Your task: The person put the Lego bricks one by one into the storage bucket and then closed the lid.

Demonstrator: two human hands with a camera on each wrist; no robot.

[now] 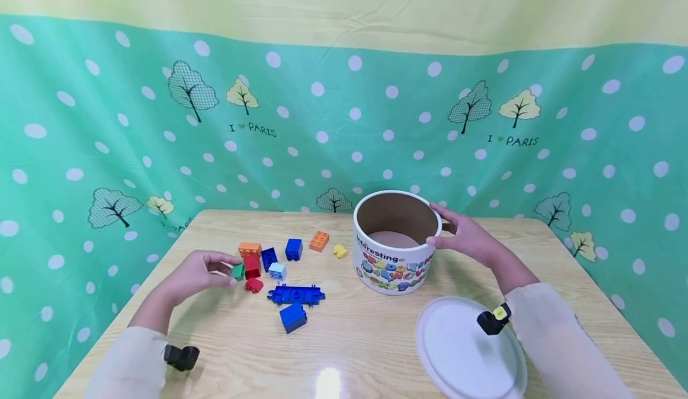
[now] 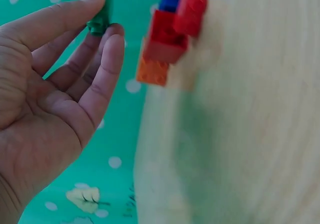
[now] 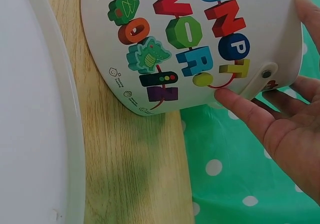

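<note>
My left hand point(image 1: 199, 276) pinches a small green building block point(image 1: 237, 272) between thumb and fingers at the left of the table. In the left wrist view the green block point(image 2: 102, 6) is held at the fingertips. Beside it are a red block point(image 1: 251, 266), a small red block point(image 1: 254, 285) and an orange block point(image 1: 249, 248). My right hand point(image 1: 473, 241) grips a round white bucket point(image 1: 395, 273) at its right side, thumb and fingers spread on its wall. Colourful letters cover the bucket's front; its visible inside holds no blocks.
A white round lid point(image 1: 462, 351) lies at the front right. Dark blue point(image 1: 294, 249), light blue point(image 1: 277, 270), orange point(image 1: 319, 241) and yellow blocks point(image 1: 339, 251) are scattered left of the bucket. A long blue piece point(image 1: 297, 294) lies nearer, with another blue block point(image 1: 292, 318). A patterned curtain point(image 1: 322, 118) hangs behind.
</note>
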